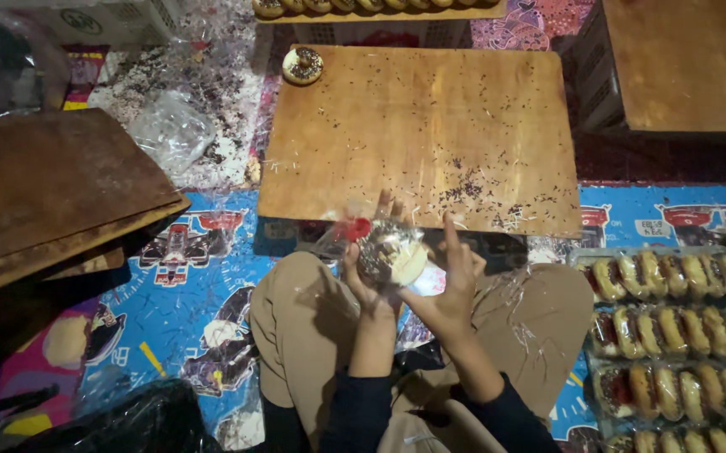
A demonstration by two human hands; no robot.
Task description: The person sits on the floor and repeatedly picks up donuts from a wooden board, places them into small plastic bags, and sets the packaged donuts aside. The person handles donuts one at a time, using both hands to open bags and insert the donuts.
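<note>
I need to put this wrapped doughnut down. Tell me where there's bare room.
The wooden board is mostly bare: open middle between the lone doughnut at its far left corner and the sprinkle scatter near its front edge. Crowded: packed doughnut rows on the right. Both hands, left hand and right hand, hold the wrapped doughnut.

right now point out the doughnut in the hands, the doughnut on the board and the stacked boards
wrapped doughnut (390, 256), head view, its sprinkled top
lone doughnut (302, 65), head view, its top by the hole
stacked boards (52, 184), head view, top board's face
</note>
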